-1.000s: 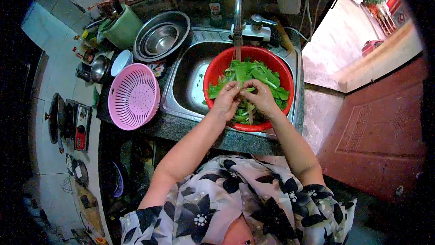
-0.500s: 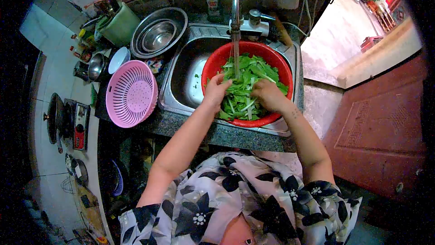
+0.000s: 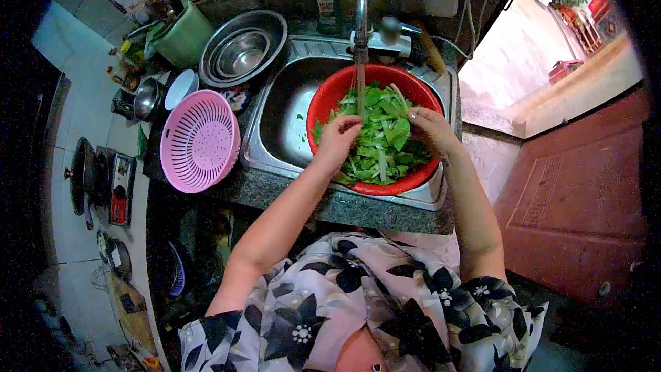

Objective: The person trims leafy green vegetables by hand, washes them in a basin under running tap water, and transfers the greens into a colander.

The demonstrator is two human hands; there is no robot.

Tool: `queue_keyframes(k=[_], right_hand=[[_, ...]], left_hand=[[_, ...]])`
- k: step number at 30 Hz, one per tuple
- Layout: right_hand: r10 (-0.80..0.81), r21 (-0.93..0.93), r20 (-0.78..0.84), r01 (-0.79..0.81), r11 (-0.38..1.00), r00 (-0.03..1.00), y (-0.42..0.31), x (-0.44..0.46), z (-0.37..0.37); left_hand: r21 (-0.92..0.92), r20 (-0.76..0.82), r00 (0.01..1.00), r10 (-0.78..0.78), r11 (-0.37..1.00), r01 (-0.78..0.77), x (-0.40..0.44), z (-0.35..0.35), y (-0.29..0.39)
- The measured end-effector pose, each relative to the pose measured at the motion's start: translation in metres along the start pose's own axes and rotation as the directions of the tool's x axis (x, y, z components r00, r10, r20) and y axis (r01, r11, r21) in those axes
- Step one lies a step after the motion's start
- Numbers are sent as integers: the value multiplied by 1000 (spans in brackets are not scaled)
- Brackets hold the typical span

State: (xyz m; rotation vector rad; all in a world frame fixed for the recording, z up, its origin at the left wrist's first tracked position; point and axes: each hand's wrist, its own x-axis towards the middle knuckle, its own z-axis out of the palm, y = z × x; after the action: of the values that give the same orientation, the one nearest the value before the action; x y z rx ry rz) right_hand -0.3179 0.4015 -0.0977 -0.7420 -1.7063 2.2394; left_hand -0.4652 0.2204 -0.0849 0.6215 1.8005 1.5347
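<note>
Cut leafy greens (image 3: 379, 162) with pale stems fill a red plastic basin (image 3: 318, 97) set over the right part of the sink. Tap water (image 3: 361, 86) runs down onto them. At the basin's left side, my left hand (image 3: 337, 141) is closed, its fingertips pinching among the greens beside the stream. My right hand (image 3: 434, 131), over the right rim, pinches the edge of a broad leaf between thumb and fingers. Its lower fingers are partly hidden.
The steel sink (image 3: 279, 107) shows bare metal left of the basin, with a few leaf scraps. A pink colander (image 3: 203, 141) and nested steel bowls (image 3: 241, 55) stand on the left. The tap (image 3: 362, 11) arches above the basin; a bottle (image 3: 326, 7) stands behind.
My right hand has moved right and up from the middle of the greens to the basin's right rim, a leaf at its fingertips. My left hand has shifted slightly right, fingers drawn together.
</note>
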Motion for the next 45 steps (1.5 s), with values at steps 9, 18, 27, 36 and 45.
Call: queue_keyframes(k=[9, 18, 27, 36, 45], right_hand=[[-190, -411, 38, 188, 892, 981, 25, 10, 32], [-371, -485, -165, 253, 837, 914, 26, 28, -4], [-120, -815, 200, 233, 531, 973, 59, 23, 0], [-228, -950, 176, 227, 217, 958, 45, 3, -18], [-212, -868, 492, 495, -42, 844, 53, -27, 26]], left_hand=[[-9, 119, 991, 62, 998, -61, 8, 24, 18], [154, -168, 985, 43, 988, -17, 35, -12, -19], [860, 145, 988, 54, 487, -153, 26, -12, -70], [805, 302, 952, 43, 524, -279, 27, -19, -66], [559, 145, 986, -86, 829, -10, 45, -34, -65]])
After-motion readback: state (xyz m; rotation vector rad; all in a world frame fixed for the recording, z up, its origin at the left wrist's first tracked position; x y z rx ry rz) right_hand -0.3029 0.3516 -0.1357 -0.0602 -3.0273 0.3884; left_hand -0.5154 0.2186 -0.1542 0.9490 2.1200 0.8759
